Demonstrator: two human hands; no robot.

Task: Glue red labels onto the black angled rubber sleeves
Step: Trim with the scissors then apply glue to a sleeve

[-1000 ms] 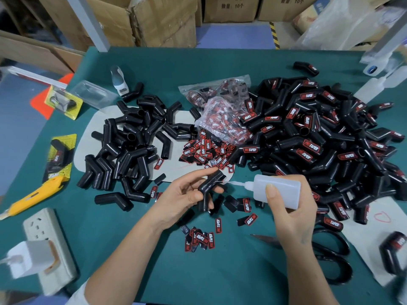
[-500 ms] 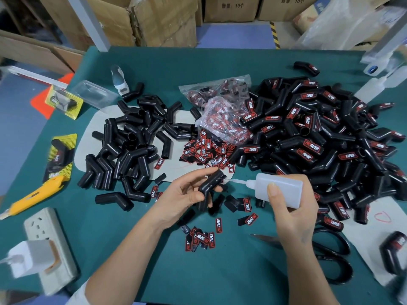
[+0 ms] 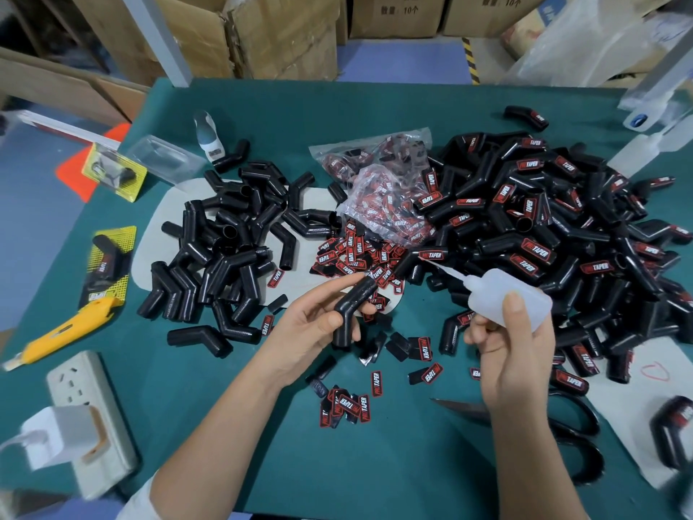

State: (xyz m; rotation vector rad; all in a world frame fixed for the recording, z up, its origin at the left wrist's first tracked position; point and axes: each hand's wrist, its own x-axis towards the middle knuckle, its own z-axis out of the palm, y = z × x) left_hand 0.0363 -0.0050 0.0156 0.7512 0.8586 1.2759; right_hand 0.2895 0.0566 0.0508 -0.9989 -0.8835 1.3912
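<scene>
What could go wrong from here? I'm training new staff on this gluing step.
1. The glue bottle in the right hand is tilted, its nozzle over the loose red labels; a drip could stick them together.
2. The left hand holds the bare sleeve, so fresh glue could reach the fingers.
3. The open scissors lie under the right forearm.

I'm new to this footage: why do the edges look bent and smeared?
Head view: a wide-angle lens bows the table edge; the power strip and yellow knife at the left blur, while the sleeve and glue bottle at centre stay sharp; lighting is soft and even.
</scene>
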